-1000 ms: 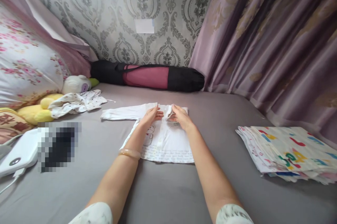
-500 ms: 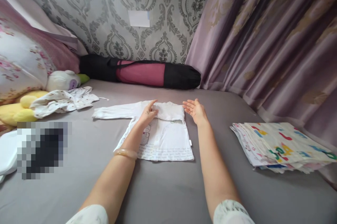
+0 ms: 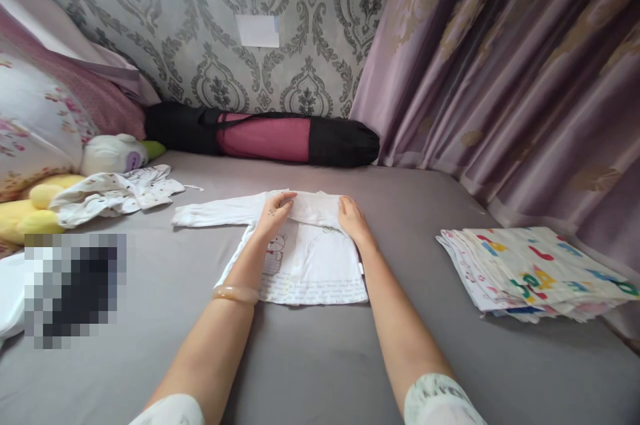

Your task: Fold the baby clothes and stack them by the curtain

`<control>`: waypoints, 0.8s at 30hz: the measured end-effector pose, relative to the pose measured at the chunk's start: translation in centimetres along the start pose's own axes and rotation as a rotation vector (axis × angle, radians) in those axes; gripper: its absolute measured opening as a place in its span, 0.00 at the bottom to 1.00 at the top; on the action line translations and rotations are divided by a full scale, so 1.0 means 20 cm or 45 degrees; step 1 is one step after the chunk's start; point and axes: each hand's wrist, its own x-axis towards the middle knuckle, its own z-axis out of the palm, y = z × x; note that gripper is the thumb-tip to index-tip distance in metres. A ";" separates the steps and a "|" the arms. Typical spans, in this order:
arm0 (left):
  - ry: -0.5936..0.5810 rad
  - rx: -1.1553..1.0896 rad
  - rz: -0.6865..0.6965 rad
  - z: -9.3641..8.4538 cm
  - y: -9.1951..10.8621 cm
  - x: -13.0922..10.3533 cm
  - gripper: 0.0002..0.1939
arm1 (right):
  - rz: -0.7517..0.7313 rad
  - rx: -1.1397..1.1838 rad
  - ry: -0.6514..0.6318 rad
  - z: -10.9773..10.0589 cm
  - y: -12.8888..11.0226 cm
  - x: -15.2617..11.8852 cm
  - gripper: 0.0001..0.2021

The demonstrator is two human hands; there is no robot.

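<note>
A small white shirt (image 3: 310, 272) with a bear drawing and lines of print lies flat on the grey sheet. Its left sleeve stretches out to the left, while the other sleeve is folded across the chest. On the upper left of the shirt rests my left hand (image 3: 275, 208), thumb and fingers apart, above the cloth near the shoulder. My right hand (image 3: 351, 215) has its fingers closed on the shirt's right edge, by the folded sleeve; the fingertips are partly hidden.
A stack of folded cloths (image 3: 545, 265) lies at the right. Crumpled spotted clothing (image 3: 120, 195) and a yellow plush (image 3: 35, 212) are at the left. Along the wall lies a black and maroon bag (image 3: 265, 137). A blurred dark object sits at the lower left.
My right hand has moved left from beside the shirt onto its right edge, its fingers closing there. My left hand stays near the left shoulder. The view has shifted slightly.
</note>
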 end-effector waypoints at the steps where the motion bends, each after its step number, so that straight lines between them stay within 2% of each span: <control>1: 0.005 0.010 -0.001 -0.01 -0.01 0.00 0.23 | -0.035 -0.094 -0.037 0.02 -0.01 -0.01 0.21; 5: 0.044 0.084 0.005 -0.04 -0.03 0.00 0.22 | -0.054 -0.316 -0.154 0.08 -0.03 -0.06 0.26; 10: 0.050 0.229 -0.028 -0.05 -0.07 0.02 0.24 | -0.066 -0.401 -0.228 0.08 -0.03 -0.08 0.29; 18: 0.029 0.601 0.161 -0.05 -0.13 0.04 0.23 | -0.034 -0.412 -0.275 0.08 -0.02 -0.08 0.31; 24: -0.004 0.744 0.272 -0.05 -0.15 0.05 0.24 | -0.006 -0.381 -0.280 0.09 -0.01 -0.07 0.32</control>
